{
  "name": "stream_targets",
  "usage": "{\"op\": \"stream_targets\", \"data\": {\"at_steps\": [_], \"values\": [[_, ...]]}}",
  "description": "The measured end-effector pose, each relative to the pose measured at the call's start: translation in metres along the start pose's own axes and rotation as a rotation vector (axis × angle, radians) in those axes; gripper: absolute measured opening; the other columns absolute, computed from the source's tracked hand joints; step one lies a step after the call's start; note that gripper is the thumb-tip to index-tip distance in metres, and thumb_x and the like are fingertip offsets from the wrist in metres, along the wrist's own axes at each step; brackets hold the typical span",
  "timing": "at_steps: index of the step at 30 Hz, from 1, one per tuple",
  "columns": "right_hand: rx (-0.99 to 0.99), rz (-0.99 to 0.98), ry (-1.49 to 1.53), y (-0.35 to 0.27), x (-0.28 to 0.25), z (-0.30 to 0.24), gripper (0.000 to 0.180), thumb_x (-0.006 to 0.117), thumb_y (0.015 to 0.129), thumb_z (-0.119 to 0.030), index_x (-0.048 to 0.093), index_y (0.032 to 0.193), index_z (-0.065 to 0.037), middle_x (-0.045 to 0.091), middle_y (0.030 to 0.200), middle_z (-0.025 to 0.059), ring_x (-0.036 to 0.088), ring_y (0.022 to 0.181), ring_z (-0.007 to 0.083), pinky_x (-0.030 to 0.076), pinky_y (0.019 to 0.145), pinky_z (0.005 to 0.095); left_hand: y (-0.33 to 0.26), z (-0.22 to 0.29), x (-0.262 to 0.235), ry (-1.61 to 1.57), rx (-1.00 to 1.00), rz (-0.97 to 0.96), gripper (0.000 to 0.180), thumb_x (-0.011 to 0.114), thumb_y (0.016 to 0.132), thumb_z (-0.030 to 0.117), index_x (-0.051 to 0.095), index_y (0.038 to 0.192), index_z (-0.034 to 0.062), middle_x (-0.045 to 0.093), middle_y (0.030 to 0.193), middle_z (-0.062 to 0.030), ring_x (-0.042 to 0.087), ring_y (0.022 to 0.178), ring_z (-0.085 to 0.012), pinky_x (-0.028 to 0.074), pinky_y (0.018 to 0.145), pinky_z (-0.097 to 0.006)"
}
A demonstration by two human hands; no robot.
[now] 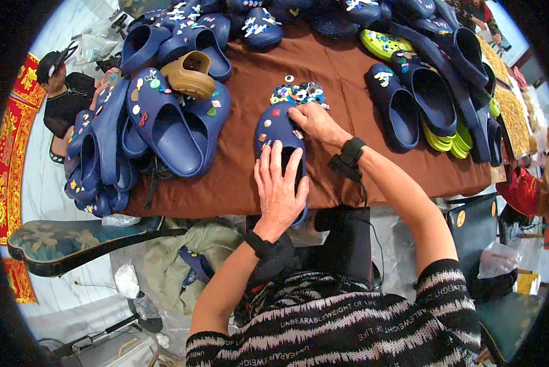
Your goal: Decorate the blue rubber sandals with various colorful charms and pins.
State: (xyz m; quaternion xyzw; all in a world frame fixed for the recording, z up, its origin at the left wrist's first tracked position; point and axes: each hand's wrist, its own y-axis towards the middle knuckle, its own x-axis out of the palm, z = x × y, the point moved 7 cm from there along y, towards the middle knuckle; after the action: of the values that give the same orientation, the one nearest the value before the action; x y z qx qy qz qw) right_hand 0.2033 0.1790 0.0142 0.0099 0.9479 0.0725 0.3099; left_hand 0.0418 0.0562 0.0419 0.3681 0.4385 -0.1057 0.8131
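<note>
A navy blue clog [267, 120] with several small coloured charms on its upper lies on the brown cloth in front of me, toe pointing away. My left hand [279, 188] lies over its foot opening, fingers stretched and spread, fingertips on the upper. At the right side of the toe, my right hand [317, 124] is closed, with thumb and fingers pressed together against the clog. Whatever sits between those fingertips is hidden. Just beyond the toe is a pile of small mixed charms [299, 93], close to my right hand.
Navy clogs [164, 128] with charms are heaped on the left, a tan clog [190, 74] among them. More navy clogs [430, 98] and a lime-green clog [384, 44] stand right. A padded bench [85, 244] is at lower left. A person [73, 92] sits at far left.
</note>
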Motion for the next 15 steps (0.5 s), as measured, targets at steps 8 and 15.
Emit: {"op": "stream_targets", "data": {"at_steps": [8,15], "values": [[0.327,0.078,0.727,-0.02,0.012,0.049,0.046,0.05,0.104,-0.038,0.055,0.072,-0.005,0.058,0.066,0.0033,0.062,0.054,0.0146,0.048,0.051,0.0293,0.0,-0.001,0.0,0.046,-0.03,-0.011,0.066,0.07,0.085,0.02,0.047,0.146,0.0121,0.031,0.156,-0.025,0.028,0.144,-0.0457,0.024,0.117,-0.057],[0.27,0.164,0.084,-0.021,0.0,0.048,0.047,0.05,0.104,-0.041,0.062,0.092,0.003,0.066,0.081,0.0218,0.065,0.077,0.0364,0.052,0.072,0.0466,0.0,-0.001,0.001,0.033,-0.012,0.002,0.067,0.071,0.084,0.019,0.046,0.146,0.0122,0.031,0.156,-0.0251,0.028,0.144,-0.0461,0.024,0.117,-0.057]]}}
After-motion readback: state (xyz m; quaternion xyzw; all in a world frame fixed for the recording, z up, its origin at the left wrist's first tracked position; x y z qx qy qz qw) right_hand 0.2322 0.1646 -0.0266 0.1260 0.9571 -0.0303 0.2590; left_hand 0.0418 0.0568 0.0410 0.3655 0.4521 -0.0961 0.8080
